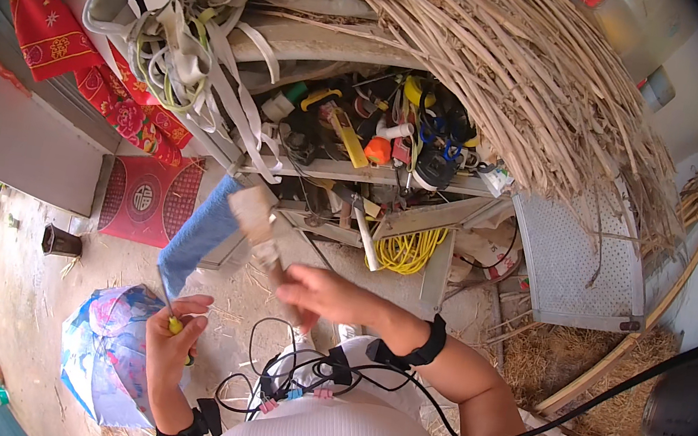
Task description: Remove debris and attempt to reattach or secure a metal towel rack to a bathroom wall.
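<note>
A paint roller with a long blue fuzzy sleeve [201, 228] slants up and away from my left hand [176, 335]. That hand's fingers are closed around its yellow handle. My right hand [321, 293] grips a wide paintbrush [252, 213], its pale, dirty bristles pointing up and left. The brush head is just right of the roller sleeve; whether the two touch I cannot tell. My right fingers partly hide the brush handle. Both tools are in front of an open cabinet shelf [453, 184] crammed with hand tools, tape and bottles.
Dried stalks [514, 80] lie bundled over the cabinet top. A yellow coiled cable [409, 251] hangs below the shelf. An open patterned umbrella [109, 345] lies left of my left arm. A red mat [152, 198] is farther off. A black cable [553, 420] runs from me to the right.
</note>
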Demonstrator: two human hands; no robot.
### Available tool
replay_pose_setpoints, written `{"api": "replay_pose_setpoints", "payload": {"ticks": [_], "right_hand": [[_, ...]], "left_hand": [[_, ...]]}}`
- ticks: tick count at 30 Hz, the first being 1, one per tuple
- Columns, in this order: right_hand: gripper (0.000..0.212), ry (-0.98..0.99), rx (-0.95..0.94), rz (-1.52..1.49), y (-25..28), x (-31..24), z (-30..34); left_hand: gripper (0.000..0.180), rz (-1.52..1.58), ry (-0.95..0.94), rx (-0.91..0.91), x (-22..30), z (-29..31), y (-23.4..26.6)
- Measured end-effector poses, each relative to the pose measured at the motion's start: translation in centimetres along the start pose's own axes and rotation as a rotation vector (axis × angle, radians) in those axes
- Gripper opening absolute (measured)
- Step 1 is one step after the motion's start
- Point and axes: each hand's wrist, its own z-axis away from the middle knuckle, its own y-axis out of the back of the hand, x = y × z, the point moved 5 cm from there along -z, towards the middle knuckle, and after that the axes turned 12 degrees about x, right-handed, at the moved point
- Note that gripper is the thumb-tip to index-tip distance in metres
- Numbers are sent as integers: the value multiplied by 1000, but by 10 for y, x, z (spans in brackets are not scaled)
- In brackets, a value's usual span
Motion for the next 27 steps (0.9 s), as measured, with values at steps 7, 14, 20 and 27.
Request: {"api": "replay_pose_setpoints", "payload": {"ticks": [7,14,20,27], "right_hand": [[23,111,33,15,-17,-14,-9],[25,243,57,124,-16,-27,-16],[21,151,928,-109,115,-25,-26],[19,-101,968,-509,159,6,-60]], "left_hand": [[20,11,119,-359,-2,15,-51],[14,16,18,-241,8,8,-53],[11,151,67,-105,-3,11,-4],[11,255,-16,63,-6,21,41]]}}
